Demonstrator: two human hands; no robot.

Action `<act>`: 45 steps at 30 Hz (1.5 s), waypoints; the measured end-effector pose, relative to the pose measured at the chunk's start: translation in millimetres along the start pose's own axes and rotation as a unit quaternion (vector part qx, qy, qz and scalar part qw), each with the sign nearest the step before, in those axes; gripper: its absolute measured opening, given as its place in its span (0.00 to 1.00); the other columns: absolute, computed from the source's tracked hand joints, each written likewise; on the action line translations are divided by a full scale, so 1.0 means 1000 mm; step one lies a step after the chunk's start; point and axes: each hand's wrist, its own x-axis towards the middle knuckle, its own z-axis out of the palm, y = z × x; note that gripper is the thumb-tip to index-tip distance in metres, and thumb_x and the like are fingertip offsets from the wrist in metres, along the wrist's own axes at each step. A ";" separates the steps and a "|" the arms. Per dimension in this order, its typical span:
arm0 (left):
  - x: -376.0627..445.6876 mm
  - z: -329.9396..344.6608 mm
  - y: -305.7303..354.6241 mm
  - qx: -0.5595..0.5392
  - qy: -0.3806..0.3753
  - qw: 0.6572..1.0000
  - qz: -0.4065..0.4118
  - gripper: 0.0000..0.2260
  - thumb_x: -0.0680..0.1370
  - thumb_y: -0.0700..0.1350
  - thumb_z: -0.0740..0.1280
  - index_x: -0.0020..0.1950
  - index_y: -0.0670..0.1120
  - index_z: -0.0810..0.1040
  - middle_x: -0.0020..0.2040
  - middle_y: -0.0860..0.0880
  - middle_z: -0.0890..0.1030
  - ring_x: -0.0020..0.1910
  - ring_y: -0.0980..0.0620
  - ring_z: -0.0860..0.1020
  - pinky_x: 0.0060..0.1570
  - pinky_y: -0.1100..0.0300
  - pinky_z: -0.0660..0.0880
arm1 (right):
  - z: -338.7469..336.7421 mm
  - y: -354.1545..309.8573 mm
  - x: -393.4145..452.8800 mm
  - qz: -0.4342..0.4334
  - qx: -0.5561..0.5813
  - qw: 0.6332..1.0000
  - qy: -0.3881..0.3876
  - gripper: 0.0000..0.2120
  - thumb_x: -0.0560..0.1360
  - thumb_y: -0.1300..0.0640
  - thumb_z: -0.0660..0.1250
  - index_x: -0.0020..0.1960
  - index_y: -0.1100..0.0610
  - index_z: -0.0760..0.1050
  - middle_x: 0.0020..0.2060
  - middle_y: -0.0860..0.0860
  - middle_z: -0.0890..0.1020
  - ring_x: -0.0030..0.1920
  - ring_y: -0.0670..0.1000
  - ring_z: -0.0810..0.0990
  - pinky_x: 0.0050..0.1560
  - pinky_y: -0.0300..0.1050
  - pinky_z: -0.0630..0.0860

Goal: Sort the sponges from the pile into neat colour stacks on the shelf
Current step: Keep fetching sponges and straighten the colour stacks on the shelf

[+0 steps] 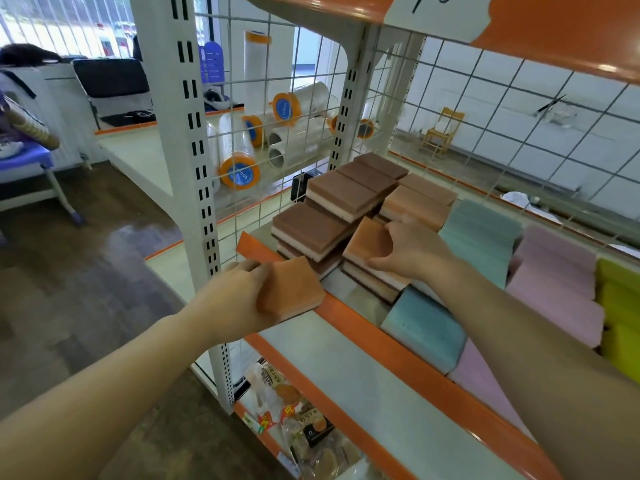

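Observation:
My left hand grips an orange sponge just in front of the shelf's orange front edge. My right hand holds a second orange sponge, tilted, above a low stack of orange and brown sponges. Brown sponges lie in loose stacks at the left of the shelf. More orange sponges sit behind my right hand. To the right are teal sponges, pink sponges and yellow-green sponges.
A wire grid backs the shelf, and a white upright post stands at its left. An orange-edged shelf hangs overhead. Rolls of film with orange caps lie beyond the grid. Packaged snacks fill the lower shelf.

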 end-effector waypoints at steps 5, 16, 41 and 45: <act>0.003 -0.003 -0.002 -0.026 0.002 1.000 -0.013 0.29 0.70 0.57 0.70 0.67 0.49 0.68 0.60 0.50 0.72 0.56 0.50 0.72 0.56 0.57 0.73 | 0.001 0.000 0.007 0.002 -0.014 1.000 0.009 0.21 0.70 0.40 0.69 0.52 0.56 0.72 0.51 0.52 0.74 0.46 0.51 0.73 0.43 0.46 0.73; 0.005 -0.005 -0.005 -0.024 0.004 1.000 -0.009 0.29 0.70 0.58 0.71 0.66 0.49 0.68 0.59 0.50 0.73 0.56 0.50 0.73 0.56 0.56 0.73 | 0.003 -0.007 0.011 -0.013 -0.095 0.995 0.003 0.20 0.73 0.41 0.67 0.50 0.58 0.73 0.47 0.52 0.72 0.44 0.51 0.71 0.39 0.44 0.68; 0.004 -0.011 0.021 -0.009 -0.014 1.000 0.014 0.30 0.71 0.56 0.71 0.69 0.48 0.66 0.61 0.49 0.72 0.57 0.49 0.71 0.54 0.59 0.70 | 0.002 -0.010 -0.023 -0.112 -0.070 0.991 0.025 0.22 0.74 0.45 0.65 0.62 0.58 0.70 0.58 0.54 0.72 0.58 0.55 0.73 0.54 0.47 0.72; 0.006 -0.014 0.033 -0.009 -0.025 0.999 0.037 0.30 0.71 0.55 0.71 0.69 0.47 0.66 0.64 0.49 0.71 0.60 0.50 0.71 0.57 0.59 0.69 | -0.001 -0.008 -0.037 -0.126 -0.061 0.990 0.027 0.27 0.74 0.45 0.65 0.68 0.57 0.66 0.64 0.53 0.70 0.62 0.54 0.71 0.58 0.46 0.71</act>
